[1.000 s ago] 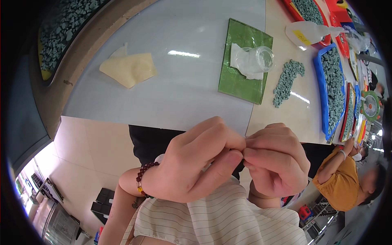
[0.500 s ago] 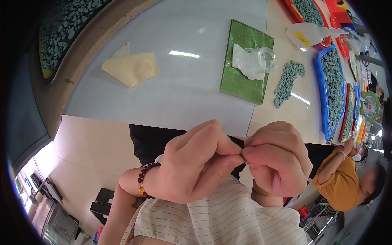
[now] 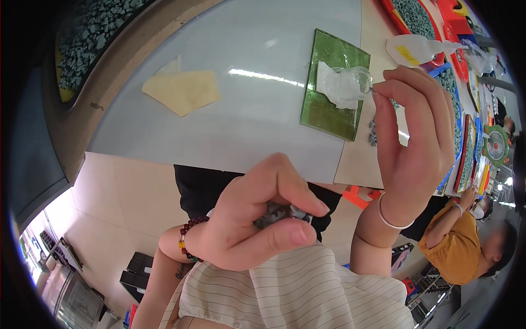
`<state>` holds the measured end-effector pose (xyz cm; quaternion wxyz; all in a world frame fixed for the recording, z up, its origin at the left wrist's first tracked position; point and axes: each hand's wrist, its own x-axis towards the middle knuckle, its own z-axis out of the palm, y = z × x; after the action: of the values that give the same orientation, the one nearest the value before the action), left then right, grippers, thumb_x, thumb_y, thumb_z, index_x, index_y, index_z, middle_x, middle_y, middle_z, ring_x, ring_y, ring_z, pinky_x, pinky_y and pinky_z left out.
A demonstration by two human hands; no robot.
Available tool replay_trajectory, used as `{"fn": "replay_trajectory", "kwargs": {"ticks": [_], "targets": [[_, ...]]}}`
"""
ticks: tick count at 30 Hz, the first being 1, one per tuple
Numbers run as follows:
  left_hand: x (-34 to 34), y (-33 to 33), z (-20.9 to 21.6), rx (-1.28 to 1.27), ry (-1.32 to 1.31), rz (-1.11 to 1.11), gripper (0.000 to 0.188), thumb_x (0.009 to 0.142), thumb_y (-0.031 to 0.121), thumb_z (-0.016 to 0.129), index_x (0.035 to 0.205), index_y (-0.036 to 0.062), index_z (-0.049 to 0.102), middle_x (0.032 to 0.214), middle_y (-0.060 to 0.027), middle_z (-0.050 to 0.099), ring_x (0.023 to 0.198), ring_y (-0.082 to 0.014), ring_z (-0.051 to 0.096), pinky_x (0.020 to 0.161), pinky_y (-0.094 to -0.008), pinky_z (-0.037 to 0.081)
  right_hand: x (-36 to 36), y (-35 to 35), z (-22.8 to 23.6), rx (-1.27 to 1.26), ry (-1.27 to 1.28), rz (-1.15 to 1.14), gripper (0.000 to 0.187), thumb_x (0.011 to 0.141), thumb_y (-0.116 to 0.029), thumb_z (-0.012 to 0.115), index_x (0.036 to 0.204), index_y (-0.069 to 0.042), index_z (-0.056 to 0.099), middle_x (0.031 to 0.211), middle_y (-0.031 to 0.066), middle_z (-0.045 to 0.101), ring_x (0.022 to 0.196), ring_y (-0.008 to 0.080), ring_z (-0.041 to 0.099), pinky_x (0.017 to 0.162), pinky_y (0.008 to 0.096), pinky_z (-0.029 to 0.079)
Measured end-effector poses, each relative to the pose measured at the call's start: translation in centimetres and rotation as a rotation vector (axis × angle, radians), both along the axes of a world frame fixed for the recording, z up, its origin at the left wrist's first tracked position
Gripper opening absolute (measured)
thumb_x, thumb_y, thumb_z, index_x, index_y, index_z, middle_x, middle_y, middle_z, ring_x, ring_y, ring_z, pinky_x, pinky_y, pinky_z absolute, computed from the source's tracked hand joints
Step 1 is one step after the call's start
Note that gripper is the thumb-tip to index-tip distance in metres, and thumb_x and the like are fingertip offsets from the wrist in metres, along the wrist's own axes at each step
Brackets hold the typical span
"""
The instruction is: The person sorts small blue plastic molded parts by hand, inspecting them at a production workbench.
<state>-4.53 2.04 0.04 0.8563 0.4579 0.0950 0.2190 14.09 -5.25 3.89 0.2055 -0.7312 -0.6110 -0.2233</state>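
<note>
My left hand [image 3: 257,219], with a dark beaded bracelet on its wrist, is curled above my lap around several small dark grey pieces [image 3: 276,214], some of them shiny. Over the table's right part, my right hand [image 3: 419,120] pinches a tiny dark piece [image 3: 372,90] between thumb and forefinger. Its fingertips are at the rim of a small clear cup [image 3: 361,81]. The cup lies or leans on a white paper [image 3: 329,85], on top of a green glass plate [image 3: 315,109]. What exactly the dark pieces are I cannot tell.
A yellowish paper piece [image 3: 183,92] lies on the grey table sheet [image 3: 257,120]. Behind my right hand are a white squeeze bottle [image 3: 408,49], a blue tray of grey-green chips [image 3: 448,82] and a red tray [image 3: 386,6]. Another person [image 3: 457,241] sits at the right.
My hands were together at the fingertips over my lap. Now the right has moved forward and right to the cup, while the left stays, its fingers parted enough to show the dark pieces.
</note>
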Motion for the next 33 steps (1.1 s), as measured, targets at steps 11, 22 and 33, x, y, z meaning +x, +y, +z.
{"fn": "replay_trajectory", "kwargs": {"ticks": [11,22,33], "targets": [[0.3,1.0,0.7,-0.202,-0.049,-0.063,0.012,0.083,-0.001,0.055,0.095,-0.0022,0.056,0.088,-0.0092,0.061,0.076,-0.0114,0.059,0.061,-0.0219,0.044,-0.9,-0.1,0.0,0.013,0.066,0.036,0.014,0.066,0.009,0.062,0.077,0.002,0.056,0.082,0.0108,0.059,0.081,0.0243,0.058,0.072,0.0305,0.045],[0.7,1.1,-1.0,0.065,-0.054,-0.006,0.018,0.081,-0.002,0.056,0.099,-0.0038,0.055,0.090,-0.0118,0.061,0.074,-0.0108,0.060,0.061,-0.0205,0.044,-6.0,-2.9,-1.6,0.323,1.354,0.095,0.024,0.077,-0.019,0.060,0.070,0.000,0.048,0.071,0.0143,0.052,0.062,0.0232,0.053,0.057,0.0303,0.044],[1.1,-0.8,0.1,0.126,-0.028,0.183,0.018,0.073,-0.007,0.066,0.082,-0.0026,0.051,0.080,-0.0152,0.064,0.068,-0.0151,0.063,0.060,-0.0238,0.050,-6.0,-3.8,-1.6,0.230,1.298,0.228,0.017,0.065,0.008,0.062,0.080,0.000,0.060,0.081,0.0115,0.060,0.069,0.0173,0.059,0.056,0.0246,0.047]]}}
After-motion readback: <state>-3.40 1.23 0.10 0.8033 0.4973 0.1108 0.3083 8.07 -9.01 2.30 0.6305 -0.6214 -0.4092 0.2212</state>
